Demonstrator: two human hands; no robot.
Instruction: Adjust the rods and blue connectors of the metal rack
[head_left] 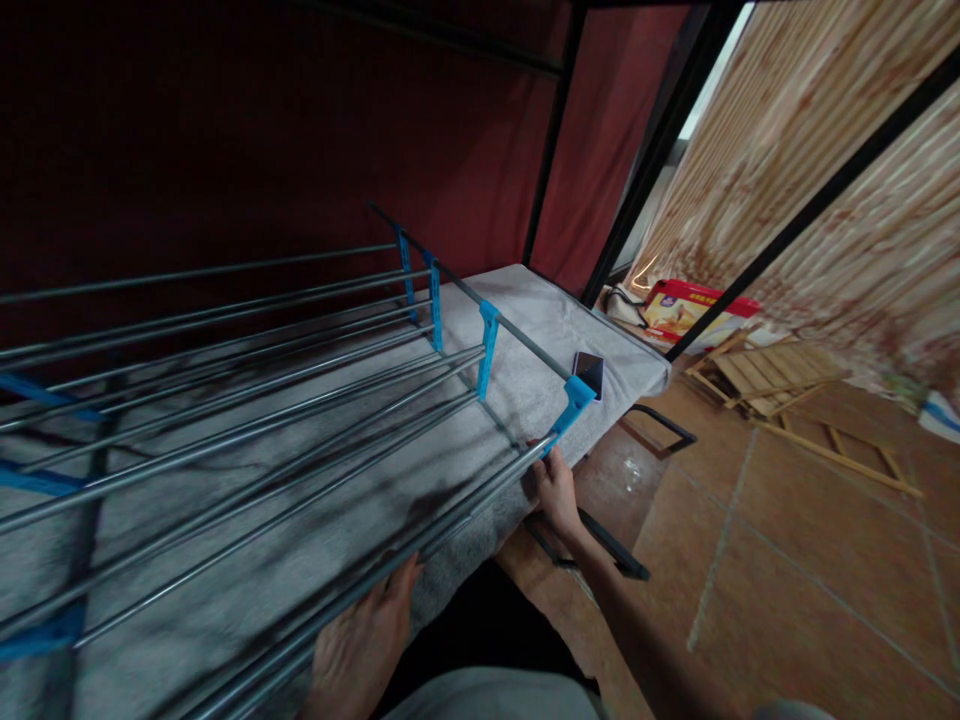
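A metal rack point(300, 410) of long grey tubes joined by blue plastic brackets lies across a grey padded surface point(540, 300). My right hand point(556, 487) is closed around the near end of the rack, just below the corner blue bracket point(571, 405). Lower down, my left hand point(367, 635) rests against the front tubes point(330, 600). Its fingers reach under or behind them and are partly hidden, so its grip cannot be made out.
A phone point(589, 375) lies on the grey cover beyond the rack. Black bed-frame posts point(551, 150) rise behind. On the tiled floor point(787, 560) at right are a folded wooden stool point(780, 375) and a red-and-yellow box point(686, 310). Patterned curtains point(810, 150) hang there.
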